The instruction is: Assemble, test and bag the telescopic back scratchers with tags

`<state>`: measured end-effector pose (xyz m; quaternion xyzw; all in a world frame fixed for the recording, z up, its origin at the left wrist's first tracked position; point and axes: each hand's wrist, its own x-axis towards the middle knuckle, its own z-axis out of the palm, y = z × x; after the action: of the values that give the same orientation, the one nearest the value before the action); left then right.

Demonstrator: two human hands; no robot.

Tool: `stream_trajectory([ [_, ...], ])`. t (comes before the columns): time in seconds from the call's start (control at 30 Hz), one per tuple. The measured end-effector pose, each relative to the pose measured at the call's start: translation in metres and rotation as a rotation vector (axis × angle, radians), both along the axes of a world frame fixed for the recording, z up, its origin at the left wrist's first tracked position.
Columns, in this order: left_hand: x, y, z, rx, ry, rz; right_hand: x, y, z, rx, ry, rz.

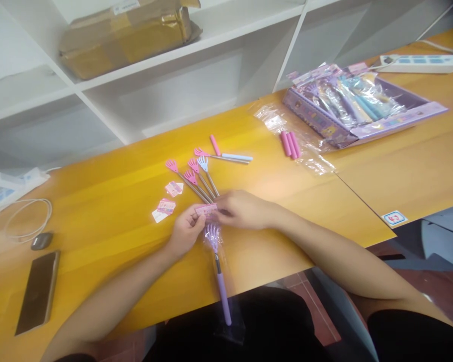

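Note:
My left hand (185, 229) pinches the left end of a small pink printed card (207, 210). At the card's right end, my right hand (245, 208) has its fingers closed on it. Just below the card hangs a purple hand-shaped scratcher (222, 294) in a clear bag, its handle reaching past the table's front edge. Beyond my hands lie pink scratcher heads (171, 166) and a light blue one (203, 163) on metal rods. Two small piles of printed cards (166, 207) are left of them.
A purple display box (317, 118) with bagged scratchers stands at the back right, near pink handles (290, 145) on plastic bags. A phone (38, 291), a dark mouse-like object (42, 241) and a cable are at left. White shelves (196, 45) hold a taped carton (128, 37).

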<state>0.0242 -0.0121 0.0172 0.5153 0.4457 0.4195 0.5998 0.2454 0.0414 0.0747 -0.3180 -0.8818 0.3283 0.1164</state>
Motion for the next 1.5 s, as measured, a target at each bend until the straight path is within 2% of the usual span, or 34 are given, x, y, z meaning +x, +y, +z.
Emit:
stream_trajectory([
  [0.4, -0.003, 0.001, -0.003, 0.053, 0.011, 0.002, 0.003, 0.001, 0.001, -0.009, 0.040, 0.038],
  [0.83, -0.003, 0.002, 0.000, -0.026, -0.038, 0.000, 0.002, 0.002, -0.001, -0.035, 0.011, 0.041],
  [1.17, -0.008, 0.002, -0.016, -0.052, -0.088, -0.053, 0.002, 0.004, -0.005, -0.056, 0.006, 0.039],
  [1.37, -0.010, 0.006, -0.024, -0.040, -0.064, -0.018, -0.001, 0.001, -0.010, -0.007, -0.030, -0.038],
  [1.5, -0.010, 0.010, -0.031, -0.010, -0.113, 0.046, -0.007, 0.000, -0.006, 0.043, -0.061, -0.188],
])
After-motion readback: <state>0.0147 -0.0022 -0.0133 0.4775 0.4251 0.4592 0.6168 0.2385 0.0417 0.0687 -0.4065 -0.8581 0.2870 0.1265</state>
